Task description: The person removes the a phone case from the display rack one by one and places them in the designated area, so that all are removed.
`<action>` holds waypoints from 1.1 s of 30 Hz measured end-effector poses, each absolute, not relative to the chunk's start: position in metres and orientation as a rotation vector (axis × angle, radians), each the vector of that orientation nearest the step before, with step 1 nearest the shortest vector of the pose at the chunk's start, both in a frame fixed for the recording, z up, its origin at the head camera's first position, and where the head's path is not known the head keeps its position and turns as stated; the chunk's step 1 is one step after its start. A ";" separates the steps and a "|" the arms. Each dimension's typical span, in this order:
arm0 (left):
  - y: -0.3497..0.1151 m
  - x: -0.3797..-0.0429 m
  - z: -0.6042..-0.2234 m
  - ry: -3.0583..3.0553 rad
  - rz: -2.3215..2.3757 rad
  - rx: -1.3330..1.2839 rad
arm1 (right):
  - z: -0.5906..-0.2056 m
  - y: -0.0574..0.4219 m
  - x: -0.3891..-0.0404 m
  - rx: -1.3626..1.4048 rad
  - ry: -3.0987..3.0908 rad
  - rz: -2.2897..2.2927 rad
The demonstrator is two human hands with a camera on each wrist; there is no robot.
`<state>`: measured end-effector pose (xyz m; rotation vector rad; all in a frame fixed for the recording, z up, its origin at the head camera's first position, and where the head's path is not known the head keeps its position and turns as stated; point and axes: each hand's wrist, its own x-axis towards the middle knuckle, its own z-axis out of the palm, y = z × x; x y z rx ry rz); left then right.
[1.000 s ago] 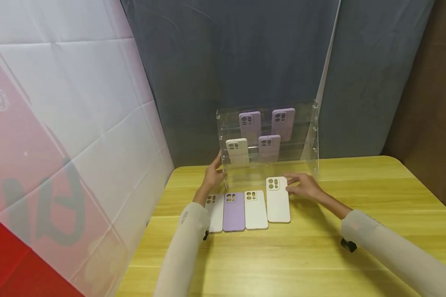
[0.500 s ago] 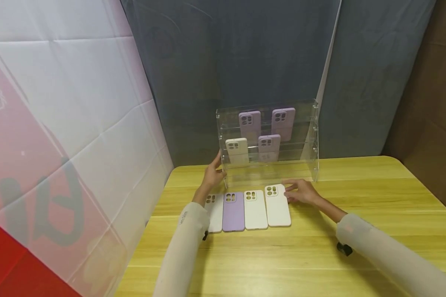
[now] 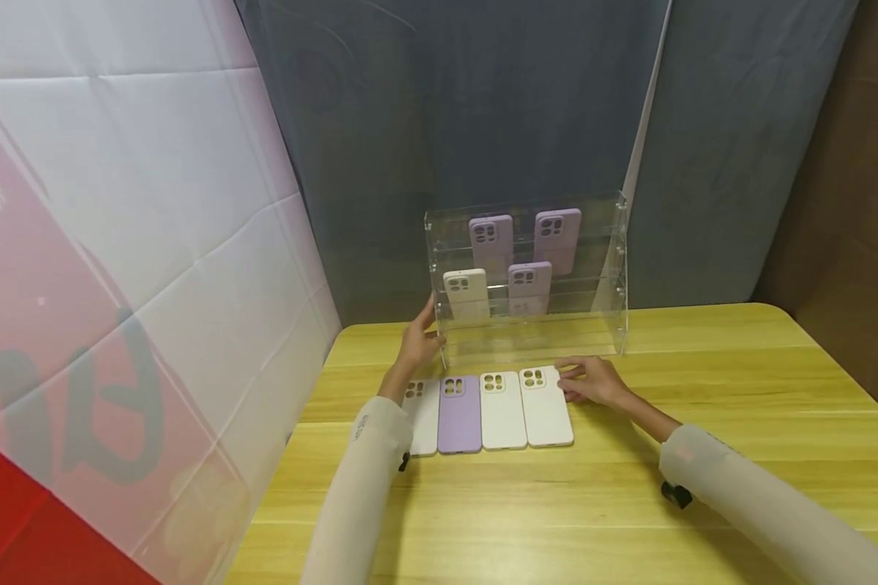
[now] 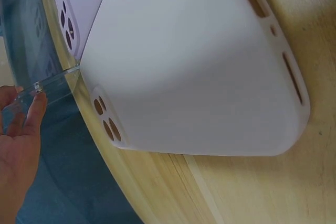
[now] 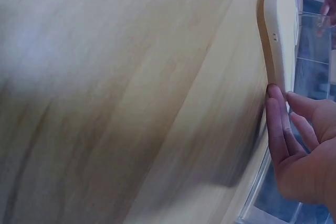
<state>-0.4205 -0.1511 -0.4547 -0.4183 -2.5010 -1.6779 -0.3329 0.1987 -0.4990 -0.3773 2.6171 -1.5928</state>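
My left hand [image 3: 415, 349] grips the left side of a clear acrylic display rack [image 3: 530, 340]; in the left wrist view its thumb and fingers pinch the panel's edge. On the wooden table before the rack lies a row of phone cases. At the row's right end is a white phone case [image 3: 547, 414], its upper right corner pinched by my right hand [image 3: 594, 380]. In the right wrist view, thumb and fingers meet at that white case's end [image 5: 273, 30]. Beside it lie another white case [image 3: 503, 418], a purple case [image 3: 459, 418] and a leftmost white case [image 4: 189, 77], partly covered by my left arm.
Two purple cases [image 3: 558, 252] stand on the rack's upper tier. Below them are a cream case [image 3: 467, 296] and a purple case [image 3: 530, 292]. A grey curtain [image 3: 439, 122] hangs behind the table, and a white printed cloth [image 3: 190, 203] hangs at left.
My right hand has brought the rightmost white case down and toward me, flat into line with the others. My left hand has kept its grip on the rack.
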 end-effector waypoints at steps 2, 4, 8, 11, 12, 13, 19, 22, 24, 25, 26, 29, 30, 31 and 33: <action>-0.151 -0.421 -0.455 -2.504 -1.673 -0.422 | -0.499 0.199 -0.333 -0.374 2.622 -1.595; -0.152 -0.421 -0.455 -2.505 -1.674 -0.423 | -0.500 0.198 -0.333 -0.363 2.622 -1.603; -0.152 -0.422 -0.455 -2.507 -1.675 -0.424 | -0.501 0.198 -0.333 -0.360 2.632 -1.605; -0.152 -0.423 -0.456 -2.508 -1.679 -0.421 | -0.502 0.198 -0.333 -0.351 2.628 -1.619; -0.152 -0.423 -0.456 -2.508 -1.682 -0.419 | -0.502 0.198 -0.333 -0.348 2.623 -1.624; -0.152 -0.423 -0.456 -2.507 -1.684 -0.419 | -0.502 0.198 -0.333 -0.345 2.619 -1.630; -0.152 -0.424 -0.457 -2.503 -1.693 -0.425 | -0.502 0.197 -0.331 -0.324 2.609 -1.643; -0.152 -0.424 -0.457 -2.502 -1.693 -0.426 | -0.502 0.198 -0.331 -0.329 2.607 -1.639; -0.152 -0.423 -0.456 -2.502 -1.696 -0.425 | -0.503 0.199 -0.330 -0.337 2.603 -1.642; -0.152 -0.423 -0.456 -2.501 -1.698 -0.425 | -0.503 0.199 -0.330 -0.345 2.600 -1.644; -0.152 -0.423 -0.456 -2.503 -1.698 -0.423 | -0.503 0.200 -0.330 -0.348 2.598 -1.649; -0.152 -0.422 -0.455 -2.504 -1.698 -0.420 | -0.502 0.202 -0.331 -0.364 2.589 -1.662; -0.152 -0.422 -0.455 -2.504 -1.696 -0.417 | -0.502 0.203 -0.331 -0.365 2.585 -1.664; -0.151 -0.422 -0.455 -2.504 -1.690 -0.419 | -0.502 0.204 -0.331 -0.367 2.580 -1.667; -0.151 -0.422 -0.456 -2.505 -1.682 -0.419 | -0.501 0.205 -0.330 -0.364 2.583 -1.661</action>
